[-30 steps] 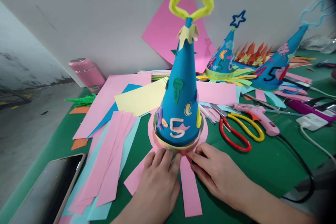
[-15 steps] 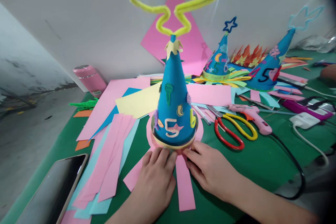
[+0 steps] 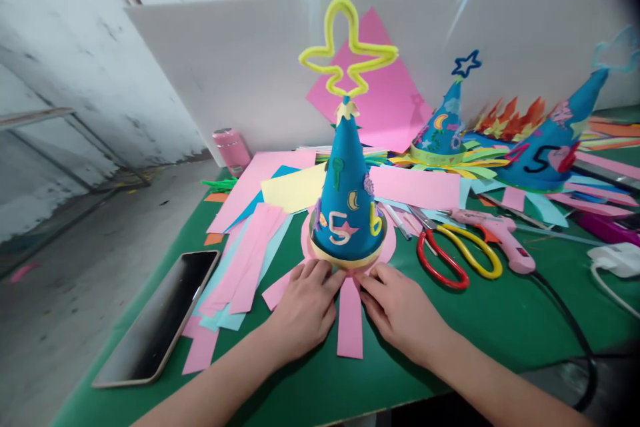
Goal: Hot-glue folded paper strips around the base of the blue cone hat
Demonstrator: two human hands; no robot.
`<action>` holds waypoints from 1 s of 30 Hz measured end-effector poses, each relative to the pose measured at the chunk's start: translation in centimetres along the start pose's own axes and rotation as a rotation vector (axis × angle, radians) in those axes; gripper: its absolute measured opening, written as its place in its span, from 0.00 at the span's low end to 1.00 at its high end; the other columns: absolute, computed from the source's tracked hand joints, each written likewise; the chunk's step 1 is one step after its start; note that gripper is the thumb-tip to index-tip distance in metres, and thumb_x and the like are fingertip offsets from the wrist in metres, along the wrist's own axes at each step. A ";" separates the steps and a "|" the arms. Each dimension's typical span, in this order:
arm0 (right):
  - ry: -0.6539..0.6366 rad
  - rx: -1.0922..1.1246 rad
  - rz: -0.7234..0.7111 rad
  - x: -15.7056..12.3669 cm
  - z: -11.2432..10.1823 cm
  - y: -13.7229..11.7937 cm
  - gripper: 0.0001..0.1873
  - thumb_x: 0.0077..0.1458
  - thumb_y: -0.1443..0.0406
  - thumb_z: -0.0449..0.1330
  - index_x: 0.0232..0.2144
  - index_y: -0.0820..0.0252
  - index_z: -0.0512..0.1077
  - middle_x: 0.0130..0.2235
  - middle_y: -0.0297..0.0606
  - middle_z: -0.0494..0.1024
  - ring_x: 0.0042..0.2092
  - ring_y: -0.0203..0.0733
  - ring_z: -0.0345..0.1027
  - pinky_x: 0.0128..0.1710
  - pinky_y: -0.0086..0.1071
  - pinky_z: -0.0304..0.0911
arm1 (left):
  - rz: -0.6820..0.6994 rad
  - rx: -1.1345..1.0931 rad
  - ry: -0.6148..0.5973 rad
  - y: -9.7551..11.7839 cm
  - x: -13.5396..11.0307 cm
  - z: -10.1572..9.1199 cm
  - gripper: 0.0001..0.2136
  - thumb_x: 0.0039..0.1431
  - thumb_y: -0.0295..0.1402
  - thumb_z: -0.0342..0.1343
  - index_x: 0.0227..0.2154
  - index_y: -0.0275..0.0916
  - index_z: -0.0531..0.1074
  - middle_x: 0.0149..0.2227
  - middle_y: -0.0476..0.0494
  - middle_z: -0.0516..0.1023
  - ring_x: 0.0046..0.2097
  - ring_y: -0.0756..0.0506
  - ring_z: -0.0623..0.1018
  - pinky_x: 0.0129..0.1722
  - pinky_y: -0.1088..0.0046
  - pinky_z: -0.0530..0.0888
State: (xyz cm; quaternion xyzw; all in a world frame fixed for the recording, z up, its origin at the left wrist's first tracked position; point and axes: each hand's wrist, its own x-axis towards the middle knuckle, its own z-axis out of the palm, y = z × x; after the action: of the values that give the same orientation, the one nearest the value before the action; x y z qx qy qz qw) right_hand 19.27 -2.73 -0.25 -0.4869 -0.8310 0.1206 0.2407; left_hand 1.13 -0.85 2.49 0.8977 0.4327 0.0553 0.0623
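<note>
Both hands lie flat on the work. The left hand (image 3: 305,307) is palm down, its fingers (image 3: 320,275) straight and pressed together, tips touching the pink paper ring (image 3: 391,245) at the foot of the blue cone hat (image 3: 347,213). The right hand (image 3: 400,310) is likewise flat, fingers slightly spread, tips on the same ring; we see neither hand pinching anything. Between the two sets of fingers a pink strip (image 3: 350,323) runs from the ring back toward us. The hat stands upright just beyond the fingertips, a white "5" facing us and a yellow pipe-cleaner star (image 3: 350,53) on its tip. Right of the right fingers, near but apart, lie scissors (image 3: 429,237) and a pink glue gun (image 3: 500,237). Left of the left fingers are loose paper strips (image 3: 250,257), then a phone (image 3: 160,317), screen up. Surface: green tabletop (image 3: 500,327), strewn with coloured paper. Well beyond the fingers a white board (image 3: 240,67) stands along the far edge. Room: grey concrete floor (image 3: 65,293) at left, rough whitewashed wall (image 3: 75,47).
</note>
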 end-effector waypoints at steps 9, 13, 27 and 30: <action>-0.077 -0.027 0.010 0.4 0.0 0.0 0.15 0.56 0.69 0.47 0.44 0.62 0.67 0.39 0.44 0.68 0.39 0.43 0.63 0.38 0.37 0.63 | -0.011 0.014 -0.029 0.1 0.1 0.1 0.17 0.53 0.26 0.43 0.47 0.41 0.63 0.41 0.41 0.65 0.44 0.40 0.64 0.45 0.59 0.63; -0.092 -0.038 0.018 0.5 0.1 0.1 0.16 0.56 0.68 0.47 0.46 0.63 0.66 0.40 0.44 0.68 0.40 0.44 0.63 0.39 0.39 0.63 | -0.027 -0.008 -0.015 0.1 0.0 0.4 0.18 0.54 0.26 0.43 0.48 0.41 0.63 0.41 0.41 0.66 0.44 0.40 0.64 0.46 0.58 0.63; -0.047 -0.001 0.021 0.5 0.4 0.1 0.14 0.55 0.68 0.47 0.43 0.61 0.66 0.39 0.44 0.69 0.42 0.45 0.64 0.40 0.40 0.63 | -0.025 -0.025 -0.013 -0.2 0.2 0.5 0.21 0.52 0.25 0.43 0.50 0.42 0.62 0.42 0.40 0.66 0.46 0.40 0.64 0.47 0.57 0.62; 0.035 0.140 0.047 0.1 -0.1 0.2 0.13 0.55 0.68 0.48 0.43 0.59 0.65 0.34 0.39 0.70 0.36 0.40 0.65 0.36 0.34 0.63 | -0.013 -0.062 0.032 -0.6 -0.1 0.7 0.21 0.51 0.23 0.42 0.50 0.41 0.62 0.41 0.41 0.67 0.45 0.41 0.66 0.46 0.59 0.64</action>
State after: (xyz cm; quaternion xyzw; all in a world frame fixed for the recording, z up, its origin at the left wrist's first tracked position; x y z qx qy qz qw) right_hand 19.41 -2.53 -0.17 -0.4901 -0.8045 0.1757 0.2857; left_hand 0.72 -0.60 1.74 0.8914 0.4377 0.0825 0.0835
